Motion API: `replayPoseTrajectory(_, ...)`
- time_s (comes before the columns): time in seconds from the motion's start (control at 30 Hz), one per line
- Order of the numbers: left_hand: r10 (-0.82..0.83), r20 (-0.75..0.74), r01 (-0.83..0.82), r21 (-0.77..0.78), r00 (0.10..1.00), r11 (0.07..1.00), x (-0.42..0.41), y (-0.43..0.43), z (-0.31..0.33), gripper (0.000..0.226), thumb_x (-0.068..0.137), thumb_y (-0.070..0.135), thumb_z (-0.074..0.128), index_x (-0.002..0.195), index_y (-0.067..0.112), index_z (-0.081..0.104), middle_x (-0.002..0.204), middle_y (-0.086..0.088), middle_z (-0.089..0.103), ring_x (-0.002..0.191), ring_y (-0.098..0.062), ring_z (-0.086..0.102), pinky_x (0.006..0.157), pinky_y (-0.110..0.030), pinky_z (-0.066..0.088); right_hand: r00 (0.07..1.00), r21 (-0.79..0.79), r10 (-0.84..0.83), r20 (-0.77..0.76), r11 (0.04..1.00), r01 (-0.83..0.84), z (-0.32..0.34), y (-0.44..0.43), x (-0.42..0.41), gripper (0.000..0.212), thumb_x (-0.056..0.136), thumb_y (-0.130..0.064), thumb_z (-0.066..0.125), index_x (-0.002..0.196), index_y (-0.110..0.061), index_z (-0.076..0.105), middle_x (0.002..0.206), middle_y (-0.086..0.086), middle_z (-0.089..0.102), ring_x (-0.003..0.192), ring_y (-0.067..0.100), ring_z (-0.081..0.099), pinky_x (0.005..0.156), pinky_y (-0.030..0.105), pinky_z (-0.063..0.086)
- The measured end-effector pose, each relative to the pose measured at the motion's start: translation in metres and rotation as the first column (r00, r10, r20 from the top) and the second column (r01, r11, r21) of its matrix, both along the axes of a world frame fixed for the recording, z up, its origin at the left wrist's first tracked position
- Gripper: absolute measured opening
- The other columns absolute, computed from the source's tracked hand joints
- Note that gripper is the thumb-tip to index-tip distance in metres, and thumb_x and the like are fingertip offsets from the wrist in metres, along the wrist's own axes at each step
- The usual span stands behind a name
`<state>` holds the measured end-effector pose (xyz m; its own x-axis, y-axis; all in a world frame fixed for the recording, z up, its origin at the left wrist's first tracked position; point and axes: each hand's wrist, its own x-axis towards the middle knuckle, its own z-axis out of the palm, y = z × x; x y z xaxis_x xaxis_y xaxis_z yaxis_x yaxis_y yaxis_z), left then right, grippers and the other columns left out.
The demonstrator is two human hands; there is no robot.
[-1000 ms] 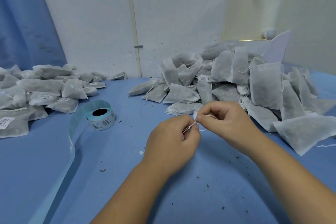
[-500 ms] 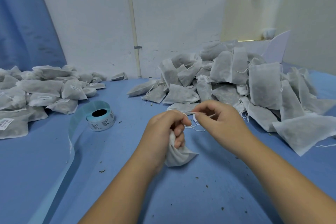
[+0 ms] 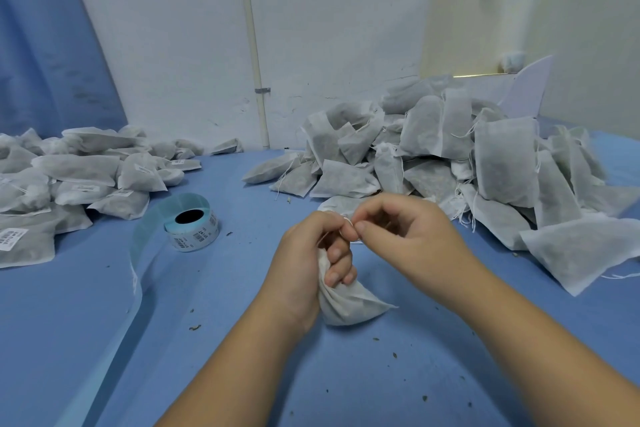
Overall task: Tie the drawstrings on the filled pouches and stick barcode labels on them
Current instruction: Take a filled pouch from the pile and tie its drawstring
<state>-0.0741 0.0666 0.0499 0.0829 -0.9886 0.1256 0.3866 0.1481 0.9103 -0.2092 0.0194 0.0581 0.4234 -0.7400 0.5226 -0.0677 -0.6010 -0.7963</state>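
Note:
My left hand (image 3: pixel 311 263) grips the gathered neck of a small white filled pouch (image 3: pixel 349 302), whose body hangs down onto the blue table (image 3: pixel 207 340). My right hand (image 3: pixel 405 236) pinches the thin white drawstring (image 3: pixel 348 222) at the pouch's top, fingertip to fingertip with my left hand. Most of the string is hidden between the fingers. A roll of barcode labels (image 3: pixel 194 230) lies to the left, its blue backing strip (image 3: pixel 136 274) trailing toward me.
A big heap of untied pouches (image 3: pixel 450 156) fills the right back of the table. A pile of labelled pouches (image 3: pixel 69 180) lies at the left. Dark crumbs dot the cloth. A white wall and blue curtain (image 3: pixel 45 45) stand behind.
My left hand went from pinching the string to clutching the pouch's neck, so the pouch's body now shows below it. My right hand has drawn in close to the left fingertips.

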Motion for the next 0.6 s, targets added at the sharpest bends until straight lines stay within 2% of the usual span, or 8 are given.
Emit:
replayPoseTrajectory(0.07, 0.013, 0.034, -0.013, -0.011, 0.999, 1.0, 0.001, 0.001, 0.0, 0.018, 0.067, 0.021, 0.053, 0.053, 0.011, 0.057, 0.048, -0.001, 0.031, 0.033, -0.013, 0.026, 0.044, -0.026, 0.034, 0.999, 0.045, 0.05, 0.01, 0.998, -0.051, 0.001, 0.001, 0.0, 0.017, 0.086, -0.002, 0.065, 0.077, -0.016, 0.07, 0.079, 0.011, 0.068, 0.079, 0.034, 0.061, 0.077, 0.047, 0.05)
replayPoseTrajectory(0.1, 0.022, 0.068, -0.021, -0.021, 0.997, 1.0, 0.001, 0.001, 0.001, 0.017, 0.067, 0.021, 0.052, 0.052, 0.012, 0.056, 0.048, -0.001, 0.031, 0.033, -0.013, 0.026, 0.045, -0.026, 0.034, 0.998, 0.064, 0.069, 0.006, 0.996, -0.07, 0.003, 0.001, -0.001, 0.016, 0.086, -0.004, 0.065, 0.077, -0.016, 0.069, 0.079, 0.012, 0.068, 0.075, 0.032, 0.06, 0.076, 0.047, 0.051)
replayPoseTrajectory(0.2, 0.067, 0.225, -0.055, -0.057, 0.972, 0.997, 0.003, 0.003, 0.002, 0.018, 0.067, 0.02, 0.05, 0.05, 0.013, 0.054, 0.047, -0.001, 0.032, 0.034, -0.014, 0.026, 0.047, -0.027, 0.033, 0.991, 0.109, 0.127, -0.04, 0.987, -0.122, 0.007, 0.0, -0.005, 0.021, 0.085, -0.001, 0.065, 0.073, -0.017, 0.068, 0.07, 0.001, 0.064, 0.066, 0.013, 0.056, 0.066, 0.031, 0.048)
replayPoseTrajectory(0.27, 0.111, 0.345, -0.091, -0.075, 0.932, 0.993, 0.003, 0.003, 0.002, 0.019, 0.066, 0.019, 0.049, 0.048, 0.014, 0.054, 0.045, -0.001, 0.033, 0.035, -0.014, 0.027, 0.047, -0.027, 0.033, 0.986, 0.143, 0.151, -0.066, 0.98, -0.14, 0.007, -0.001, -0.007, 0.024, 0.084, 0.004, 0.064, 0.071, -0.016, 0.066, 0.066, -0.004, 0.062, 0.063, 0.011, 0.054, 0.061, 0.023, 0.045)
replayPoseTrajectory(0.37, 0.148, 0.469, -0.12, -0.09, 0.871, 0.989, 0.002, 0.004, 0.002, 0.018, 0.062, 0.019, 0.049, 0.045, 0.016, 0.053, 0.042, 0.003, 0.035, 0.035, -0.012, 0.029, 0.043, -0.023, 0.029, 0.978, 0.179, 0.169, -0.124, 0.973, -0.145, 0.007, -0.002, -0.009, 0.023, 0.082, 0.006, 0.062, 0.071, -0.014, 0.065, 0.064, -0.005, 0.06, 0.061, 0.011, 0.053, 0.06, 0.021, 0.044)
replayPoseTrajectory(0.5, 0.11, 0.529, -0.088, -0.066, 0.841, 0.994, 0.003, 0.005, 0.002, 0.02, 0.062, 0.019, 0.049, 0.043, 0.018, 0.054, 0.04, 0.004, 0.034, 0.035, -0.011, 0.028, 0.041, -0.019, 0.025, 0.957, 0.234, 0.207, -0.203, 0.959, -0.158, 0.006, -0.005, -0.011, 0.023, 0.083, 0.004, 0.06, 0.071, -0.015, 0.064, 0.07, 0.01, 0.062, 0.062, 0.011, 0.055, 0.065, 0.026, 0.045)
replayPoseTrajectory(0.6, 0.065, 0.545, -0.05, -0.042, 0.836, 0.998, 0.004, 0.005, 0.002, 0.021, 0.064, 0.019, 0.05, 0.044, 0.018, 0.055, 0.04, 0.003, 0.033, 0.035, -0.011, 0.027, 0.041, -0.02, 0.025, 0.948, 0.242, 0.215, -0.233, 0.957, -0.158, 0.004, -0.005, -0.009, 0.014, 0.077, -0.004, 0.059, 0.071, -0.015, 0.064, 0.08, 0.025, 0.065, 0.064, 0.012, 0.055, 0.069, 0.034, 0.044)
